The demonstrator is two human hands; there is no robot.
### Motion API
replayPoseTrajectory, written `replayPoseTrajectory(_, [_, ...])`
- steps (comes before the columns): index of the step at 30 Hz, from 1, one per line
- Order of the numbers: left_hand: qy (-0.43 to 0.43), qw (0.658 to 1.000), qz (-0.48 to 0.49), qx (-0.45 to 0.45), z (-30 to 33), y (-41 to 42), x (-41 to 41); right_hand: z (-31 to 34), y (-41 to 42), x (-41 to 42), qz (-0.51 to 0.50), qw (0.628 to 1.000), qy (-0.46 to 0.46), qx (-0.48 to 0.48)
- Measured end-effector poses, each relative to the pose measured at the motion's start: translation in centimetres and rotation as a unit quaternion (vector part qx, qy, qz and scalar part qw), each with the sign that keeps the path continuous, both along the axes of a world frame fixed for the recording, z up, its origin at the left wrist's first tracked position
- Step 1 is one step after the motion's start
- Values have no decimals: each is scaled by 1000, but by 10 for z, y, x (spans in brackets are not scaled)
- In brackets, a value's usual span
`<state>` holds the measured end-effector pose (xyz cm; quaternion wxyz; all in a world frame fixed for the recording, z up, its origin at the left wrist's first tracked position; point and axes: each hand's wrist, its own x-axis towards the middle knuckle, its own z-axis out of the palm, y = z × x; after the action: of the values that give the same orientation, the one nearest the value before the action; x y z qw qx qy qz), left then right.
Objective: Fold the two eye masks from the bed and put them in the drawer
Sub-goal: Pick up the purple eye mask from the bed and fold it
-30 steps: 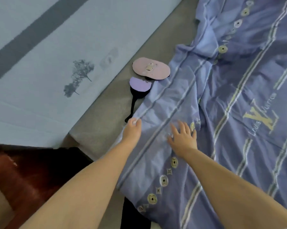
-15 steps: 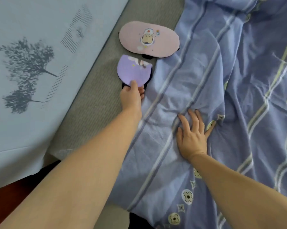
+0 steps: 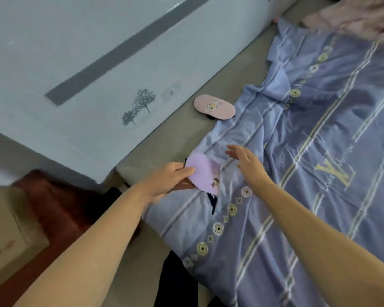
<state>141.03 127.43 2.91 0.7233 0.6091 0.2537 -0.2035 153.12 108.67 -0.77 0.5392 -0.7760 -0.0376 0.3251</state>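
Observation:
My left hand (image 3: 171,178) grips a purple eye mask (image 3: 203,173) by its left edge and holds it above the edge of the blue striped duvet (image 3: 308,173). The mask's dark strap (image 3: 212,201) hangs below it. My right hand (image 3: 245,161) hovers just right of the mask, fingers apart and holding nothing. A pink eye mask (image 3: 214,106) lies flat on the grey bed sheet (image 3: 175,134) farther away, touching the duvet's edge. No drawer is visible.
A pale headboard (image 3: 87,74) with a grey stripe and tree print runs along the left. A reddish-brown wooden surface (image 3: 53,207) and a beige piece of furniture (image 3: 7,235) are at the lower left. Pink fabric (image 3: 352,16) lies at the top right.
My left hand has lifted the purple eye mask off the sheet and pulled it toward me. My right hand has risen off the duvet and moved toward the mask.

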Motion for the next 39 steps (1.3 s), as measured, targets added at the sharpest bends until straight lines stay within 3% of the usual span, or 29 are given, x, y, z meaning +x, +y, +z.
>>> replayPoseTrajectory(2, [-28, 999, 34, -16, 34, -13, -38, 47, -14, -28, 119, 991, 38, 44])
replayPoseTrajectory(5, [-71, 990, 120, -29, 75, -35, -95, 95, -40, -75, 320, 943, 82, 24])
replayPoseTrajectory(7, [-96, 981, 164, -44, 99, -48, -133, 116, -54, -101, 381, 917, 110, 39])
replayPoseTrajectory(10, [-104, 969, 224, 6, 128, -67, -185, 144, -63, -140, 408, 894, 154, 101])
replayPoseTrajectory(14, [-72, 941, 285, 165, 151, -92, -243, 175, -65, -186, 373, 895, 167, 177])
replayPoseTrajectory(18, [-118, 874, 247, 401, 174, -116, -296, 203, -66, -233, 394, 903, 55, 165])
replayPoseTrajectory(22, [-162, 894, 85, 408, 196, -149, -347, 225, -63, -290, 398, 897, -11, 189])
replayPoseTrajectory(25, [-162, 842, 168, 486, 196, -157, -403, 234, -55, -346, 377, 898, -63, 218])
replayPoseTrajectory(27, [-179, 835, 211, 476, 197, -155, -451, 238, -47, -386, 352, 901, -120, 223])
replayPoseTrajectory(29, [-189, 841, 192, 469, 205, -154, -497, 245, -41, -424, 395, 886, -120, 212])
replayPoseTrajectory(32, [-207, 826, 232, 470, 212, -151, -549, 256, -38, -481, 509, 839, -30, 192])
replayPoseTrajectory(36, [-228, 778, 426, 401, 218, -161, -582, 261, -37, -537, 469, 846, 65, 245])
replayPoseTrajectory(38, [-269, 782, 483, 288, 221, -168, -588, 265, -38, -552, 446, 851, 77, 266])
replayPoseTrajectory(39, [-310, 799, 487, 167, 223, -171, -590, 267, -38, -555, 429, 853, 94, 280])
